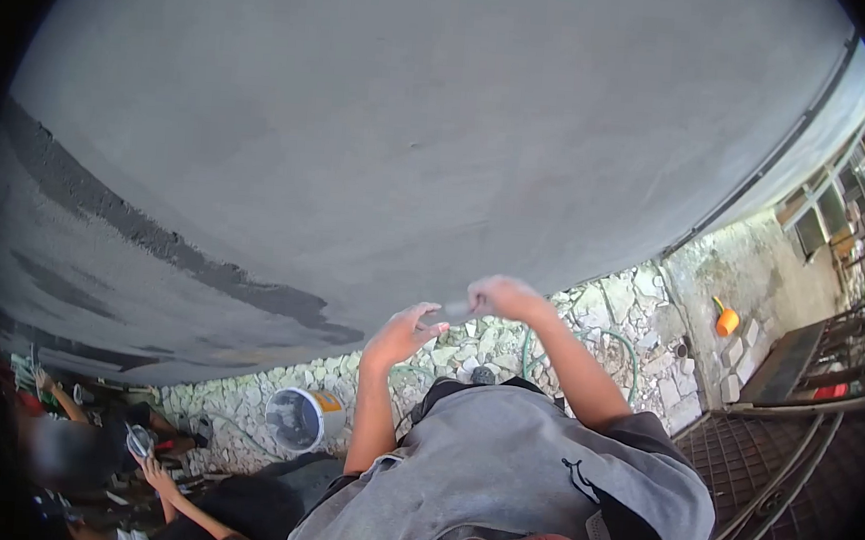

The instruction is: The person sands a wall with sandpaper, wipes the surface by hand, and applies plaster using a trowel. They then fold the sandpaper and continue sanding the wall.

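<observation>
My left hand [406, 336] is held in front of my body, close to the grey wall, with thumb and fingers apart. Nothing shows in its grasp. My right hand [506, 298] is a little higher and to the right, blurred by motion, its fingers curled closed. A small pale grey object [458, 311] lies between the two hands, at the fingertips of my right hand; its kind is too smeared to tell. Behind both hands rises the large plastered wall [411, 148], smooth grey with a darker, rough wet-looking band [202, 269] at the lower left.
Broken pale stones [487, 344] cover the ground along the wall, with a green hose [632, 359] across them. A bucket [327, 418] of grey material stands at left. Another person's hand [152, 473] holds a tool nearby. An orange dipper [727, 323] lies right, near metal railings [777, 505].
</observation>
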Demonstrator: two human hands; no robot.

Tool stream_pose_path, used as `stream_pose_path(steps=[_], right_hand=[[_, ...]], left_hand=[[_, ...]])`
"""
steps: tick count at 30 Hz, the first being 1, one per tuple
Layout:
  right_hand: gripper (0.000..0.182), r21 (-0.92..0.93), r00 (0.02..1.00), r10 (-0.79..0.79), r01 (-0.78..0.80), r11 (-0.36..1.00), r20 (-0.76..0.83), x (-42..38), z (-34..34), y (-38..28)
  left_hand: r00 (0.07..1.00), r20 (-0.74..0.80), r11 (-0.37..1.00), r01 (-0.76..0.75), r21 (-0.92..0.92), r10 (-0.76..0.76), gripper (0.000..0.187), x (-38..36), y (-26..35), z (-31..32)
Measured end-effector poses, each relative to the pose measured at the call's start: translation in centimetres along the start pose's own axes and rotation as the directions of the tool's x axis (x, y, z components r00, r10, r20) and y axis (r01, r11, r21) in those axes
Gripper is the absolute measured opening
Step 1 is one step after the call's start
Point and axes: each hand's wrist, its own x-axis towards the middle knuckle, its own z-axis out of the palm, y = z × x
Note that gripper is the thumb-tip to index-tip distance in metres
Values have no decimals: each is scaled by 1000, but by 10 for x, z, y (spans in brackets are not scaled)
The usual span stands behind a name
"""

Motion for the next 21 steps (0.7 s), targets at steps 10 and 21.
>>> stream_pose_path(steps=[10, 21], right_hand=[[11, -106, -516, -120, -57, 993, -848, -136, -264, -126], [12, -35, 975, 216, -214, 976, 52, -17, 99, 30]], left_hand=[[996, -20, 997, 82, -13, -82, 62, -20, -34, 4], [998, -42, 998, 55, -36, -56, 59, -10, -16, 14]])
